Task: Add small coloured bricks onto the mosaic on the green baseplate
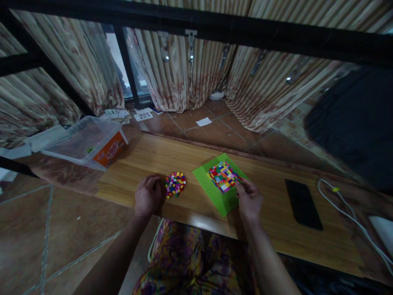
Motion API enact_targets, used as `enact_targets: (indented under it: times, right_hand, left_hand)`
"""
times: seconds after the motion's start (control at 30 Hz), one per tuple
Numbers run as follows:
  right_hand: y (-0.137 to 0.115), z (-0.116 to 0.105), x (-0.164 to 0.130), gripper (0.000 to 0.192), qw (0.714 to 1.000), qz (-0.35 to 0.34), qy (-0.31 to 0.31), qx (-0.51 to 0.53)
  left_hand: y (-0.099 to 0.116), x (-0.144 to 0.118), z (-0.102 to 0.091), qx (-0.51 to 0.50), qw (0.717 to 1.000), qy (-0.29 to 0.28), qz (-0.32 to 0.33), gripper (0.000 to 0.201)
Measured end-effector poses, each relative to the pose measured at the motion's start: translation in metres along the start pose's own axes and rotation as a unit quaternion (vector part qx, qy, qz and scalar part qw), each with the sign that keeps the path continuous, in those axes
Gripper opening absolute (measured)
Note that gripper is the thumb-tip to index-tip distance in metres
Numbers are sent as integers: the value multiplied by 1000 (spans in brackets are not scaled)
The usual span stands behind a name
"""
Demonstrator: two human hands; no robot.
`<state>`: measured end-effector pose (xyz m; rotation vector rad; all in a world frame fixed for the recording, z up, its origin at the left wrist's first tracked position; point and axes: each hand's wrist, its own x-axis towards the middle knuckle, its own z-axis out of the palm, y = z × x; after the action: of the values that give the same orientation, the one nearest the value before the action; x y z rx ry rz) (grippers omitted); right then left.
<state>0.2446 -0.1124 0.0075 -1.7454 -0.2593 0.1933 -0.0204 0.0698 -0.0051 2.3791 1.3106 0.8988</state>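
Right hand: thumb and fingers drawn together at the right edge of the multicoloured brick patch; whether they pinch a brick, cannot tell. Green baseplate under patch, mostly left of this hand. Left hand: fingers curled, at the surface; loose brick pile just to its right. Black slab right of right hand. Clear bin beyond left hand, leftward.
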Motion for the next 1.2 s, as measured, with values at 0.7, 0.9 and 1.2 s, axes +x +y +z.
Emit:
enact_targets:
  times: [0.7, 0.9, 1.2]
  right_hand:
    - [-29, 13, -61, 22, 978, -158, -128, -36]
    - [-30, 61, -85, 24, 911, -242, -300, -145]
    - [-25, 101, -65, 36, 827, -353, -347, -266]
  left_hand:
    - [-2, -2, 4, -15, 1000, -1, -7, 25]
    - [0, -3, 3, -22, 1000, 2, -5, 25]
    - [-1, -3, 4, -32, 999, 3, -10, 24]
